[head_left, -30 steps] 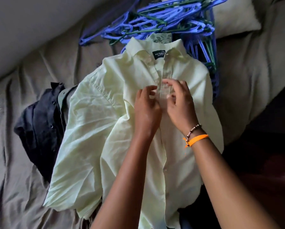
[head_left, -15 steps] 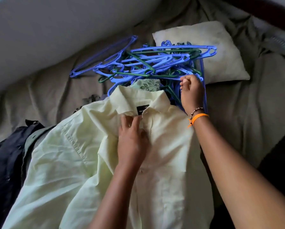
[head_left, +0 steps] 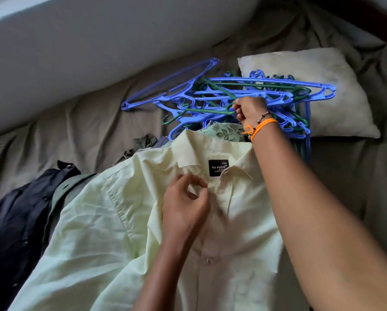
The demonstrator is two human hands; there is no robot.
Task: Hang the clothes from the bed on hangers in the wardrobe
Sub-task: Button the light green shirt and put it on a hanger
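A pale yellow-green shirt (head_left: 111,232) lies spread on the bed, collar away from me, with a black label inside the neck. My left hand (head_left: 185,205) pinches the shirt's front placket just below the collar. Beyond the collar lies a tangled pile of blue and green plastic hangers (head_left: 277,95). My right hand (head_left: 251,110) reaches into that pile, its fingers curled round a green hanger (head_left: 201,111). An orange band and a bead bracelet sit on that wrist.
A dark navy garment (head_left: 15,221) and a grey-green one lie left of the shirt. A leaf-patterned green cloth (head_left: 224,131) peeks out past the collar. A pale pillow (head_left: 336,81) sits behind the hangers on the grey-brown bedsheet (head_left: 76,131). A light wall runs along the far left.
My right hand left the shirt front, reached up to the hanger pile and now grips a green hanger. My left hand moved up to the collar area and pinches the placket.
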